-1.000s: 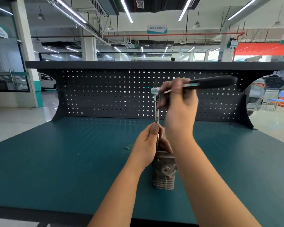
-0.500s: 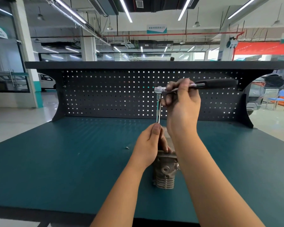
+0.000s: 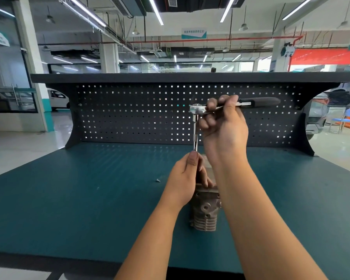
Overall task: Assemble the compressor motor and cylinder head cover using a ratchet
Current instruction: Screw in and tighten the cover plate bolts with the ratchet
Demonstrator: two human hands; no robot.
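My right hand [image 3: 223, 126] grips the ratchet [image 3: 233, 106] — my left hand [image 3: 187, 178] pinches its extension bar [image 3: 195, 134] above the compressor [image 3: 205, 213] on the table [image 3: 89, 199].

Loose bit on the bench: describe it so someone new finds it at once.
Start at the teal bench top below the black pegboard. Just left of the left hand and the finned grey casting lies a tiny silvery piece. It sits alone, touching nothing, far smaller than the casting.
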